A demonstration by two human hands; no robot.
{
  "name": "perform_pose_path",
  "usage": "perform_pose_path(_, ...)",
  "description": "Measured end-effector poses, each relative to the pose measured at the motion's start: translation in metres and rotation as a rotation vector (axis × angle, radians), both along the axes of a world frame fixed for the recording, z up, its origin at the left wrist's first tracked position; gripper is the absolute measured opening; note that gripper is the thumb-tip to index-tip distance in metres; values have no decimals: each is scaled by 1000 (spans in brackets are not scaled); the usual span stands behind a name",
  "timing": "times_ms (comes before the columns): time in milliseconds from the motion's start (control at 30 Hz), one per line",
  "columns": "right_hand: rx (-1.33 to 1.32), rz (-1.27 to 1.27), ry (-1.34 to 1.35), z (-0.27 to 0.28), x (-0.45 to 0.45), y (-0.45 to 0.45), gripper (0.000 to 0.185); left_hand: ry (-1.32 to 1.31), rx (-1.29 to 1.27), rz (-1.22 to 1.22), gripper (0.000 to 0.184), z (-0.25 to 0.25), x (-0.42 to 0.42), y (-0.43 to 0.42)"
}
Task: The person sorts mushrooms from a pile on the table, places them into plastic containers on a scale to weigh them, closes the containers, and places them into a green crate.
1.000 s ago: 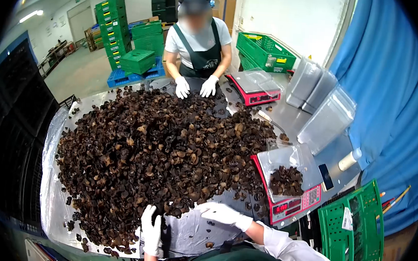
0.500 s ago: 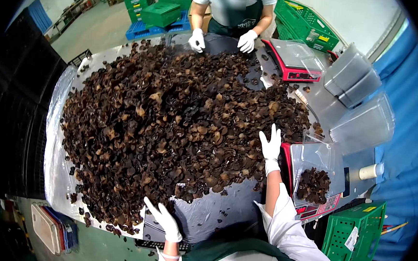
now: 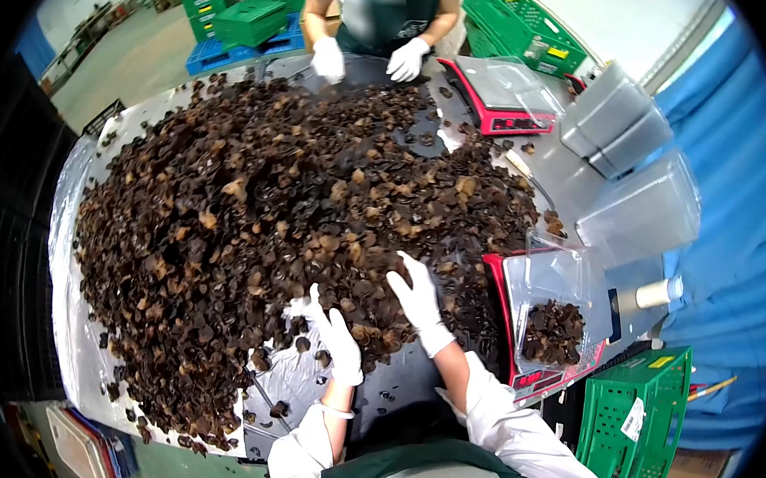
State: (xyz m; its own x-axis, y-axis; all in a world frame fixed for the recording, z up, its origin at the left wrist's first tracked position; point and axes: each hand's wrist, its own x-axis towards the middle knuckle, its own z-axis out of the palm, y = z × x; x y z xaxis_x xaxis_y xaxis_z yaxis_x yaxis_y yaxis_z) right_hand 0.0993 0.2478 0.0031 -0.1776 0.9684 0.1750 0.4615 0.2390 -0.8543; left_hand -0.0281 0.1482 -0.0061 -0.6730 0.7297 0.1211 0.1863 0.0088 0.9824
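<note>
A big heap of dark brown, curled, mushroom-like pieces [image 3: 252,203] covers much of the metal table. My left hand [image 3: 335,340], in a white glove, touches the heap's near edge with fingers spread. To its right, my right hand [image 3: 419,305], also gloved, has its fingers apart against the pieces. Neither hand has anything in its grip. Right of my hands, a red scale [image 3: 506,323] carries a clear plastic box [image 3: 566,283] with some dark pieces [image 3: 554,333] in it.
Across the table a co-worker's gloved hands [image 3: 369,59] are at the far edge of the heap. A second red scale [image 3: 499,96], clear boxes [image 3: 638,208], a white-handled tool [image 3: 520,164] and a white bottle [image 3: 654,293] lie right. Green crates [image 3: 632,425] stand lower right.
My right hand has come back from beside the near scale toward the middle of the heap's near edge. My left hand has moved forward and slightly right. The head view has shifted.
</note>
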Motion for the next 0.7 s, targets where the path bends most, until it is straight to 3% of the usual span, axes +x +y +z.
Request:
perform_pose_path(67,-203,-32,304,-5,-13,-11,49,-71,71,-48,52,19,5,5)
perform_pose_path(133,-210,-66,276,-10,-22,-22,47,-57,45,-119,52,41,3,4)
perform_pose_path(167,-272,54,399,-1,-25,-24,43,-97,67,-101,51,40,0,5)
perform_pose_path(200,-257,42,43,13,-26,-25,39,-134,89,-82,51,44,-1,7)
perform_pose_path(267,-4,28,243,28,-41,-33,39,-114,64,-81,52,57,-2,5)
perform_pose_path(400,140,304,166,67,-40,-34,49,-52,196,-142,56,37,-17,1)
perform_pose_path(433,123,356,8,79,-35,-36,50,72,144,-140,58,37,-24,-4)
perform_pose_path(467,261,343,-79,83,-25,-35,52,196,89,-133,60,38,-30,-12)
perform_pose_path(533,385,199,-168,79,5,-24,56,105,119,-80,53,19,-45,-28)
perform_pose_path(600,308,-38,-305,69,43,-22,57,176,115,-8,47,19,-59,-53)
perform_pose_path(700,225,-155,-473,40,92,-28,63,-292,112,225,34,6,-72,-82)
